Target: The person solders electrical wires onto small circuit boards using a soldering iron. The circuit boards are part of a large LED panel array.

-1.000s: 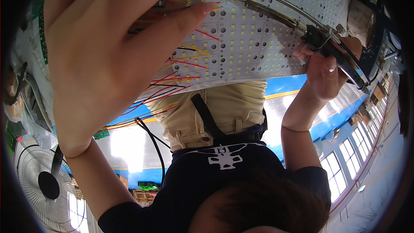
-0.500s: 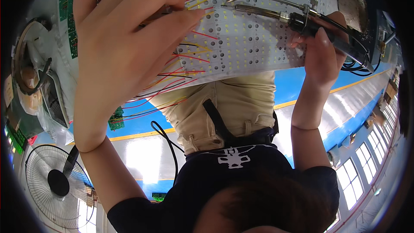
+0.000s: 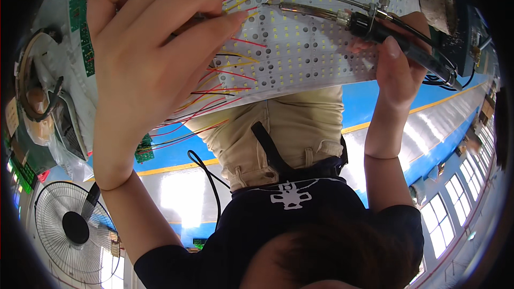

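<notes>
A white board (image 3: 300, 53) dotted with rows of small yellowish LEDs and round holes lies in front of me. Along its left part, red, yellow and black wires (image 3: 235, 72) stick out to the right. My left hand (image 3: 152, 43) is closed over these wires, thumb and forefinger pinched at a red wire's end near the board; the grip is partly hidden by the fingers. In my right hand (image 3: 401, 59) is a black-handled soldering iron (image 3: 313, 12) with a curved metal feed tube clamped above it. Its tip is just right of the pinched wire's end.
Green circuit boards (image 3: 77, 27) lie along the left edge of the work surface. A roll of tape-like material (image 3: 40, 75) and plastic bags are beside them. A grey cylinder (image 3: 436, 5) stands at the far right, near black cables. A fan (image 3: 75, 227) is at lower left.
The board, both hands and the soldering iron have shifted slightly left in the picture. The iron's tip is a little closer to the pinched wire. Both grips are the same.
</notes>
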Demonstrator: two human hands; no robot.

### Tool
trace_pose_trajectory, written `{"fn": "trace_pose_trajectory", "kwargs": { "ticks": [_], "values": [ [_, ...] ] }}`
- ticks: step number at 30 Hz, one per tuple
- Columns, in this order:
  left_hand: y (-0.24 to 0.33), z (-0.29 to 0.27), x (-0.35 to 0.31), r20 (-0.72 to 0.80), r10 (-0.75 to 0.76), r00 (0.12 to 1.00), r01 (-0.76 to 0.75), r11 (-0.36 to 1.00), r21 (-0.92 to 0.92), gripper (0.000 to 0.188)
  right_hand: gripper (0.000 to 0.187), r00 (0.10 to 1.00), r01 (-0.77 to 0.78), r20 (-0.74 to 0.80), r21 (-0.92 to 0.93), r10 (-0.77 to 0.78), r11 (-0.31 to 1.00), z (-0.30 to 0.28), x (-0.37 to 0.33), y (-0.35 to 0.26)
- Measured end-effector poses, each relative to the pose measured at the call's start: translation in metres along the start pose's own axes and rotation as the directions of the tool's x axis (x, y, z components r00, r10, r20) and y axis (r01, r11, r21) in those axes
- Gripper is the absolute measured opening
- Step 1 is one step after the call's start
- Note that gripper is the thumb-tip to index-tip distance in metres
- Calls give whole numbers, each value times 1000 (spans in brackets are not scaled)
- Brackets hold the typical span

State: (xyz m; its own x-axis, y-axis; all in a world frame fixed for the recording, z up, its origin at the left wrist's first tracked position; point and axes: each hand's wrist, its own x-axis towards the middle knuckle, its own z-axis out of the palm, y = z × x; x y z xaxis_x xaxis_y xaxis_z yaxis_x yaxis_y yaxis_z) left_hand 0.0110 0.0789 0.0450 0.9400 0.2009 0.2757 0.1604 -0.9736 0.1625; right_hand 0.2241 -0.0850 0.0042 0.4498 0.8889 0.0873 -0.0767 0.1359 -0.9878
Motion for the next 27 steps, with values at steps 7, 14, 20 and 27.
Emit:
{"fn": "trace_pose_trajectory", "kwargs": {
  "ticks": [7,14,20,27],
  "values": [
    [-1,0,0,18,13,1000,-13,1000,3,25,22,999,42,12,-39,-42,998,-2,0,1],
    [-2,1,-2,8,18,1000,-18,1000,4,25,23,999,33,13,-62,-33,998,-1,0,-1],
    [-3,1,-2,0,23,1000,-23,1000,10,24,24,999,36,-2,-27,-36,999,1,-2,-1],
    [-3,2,-3,3,16,1000,-16,1000,13,25,21,1000,5,-7,-24,-5,1000,2,-3,-2]
  ]
}}
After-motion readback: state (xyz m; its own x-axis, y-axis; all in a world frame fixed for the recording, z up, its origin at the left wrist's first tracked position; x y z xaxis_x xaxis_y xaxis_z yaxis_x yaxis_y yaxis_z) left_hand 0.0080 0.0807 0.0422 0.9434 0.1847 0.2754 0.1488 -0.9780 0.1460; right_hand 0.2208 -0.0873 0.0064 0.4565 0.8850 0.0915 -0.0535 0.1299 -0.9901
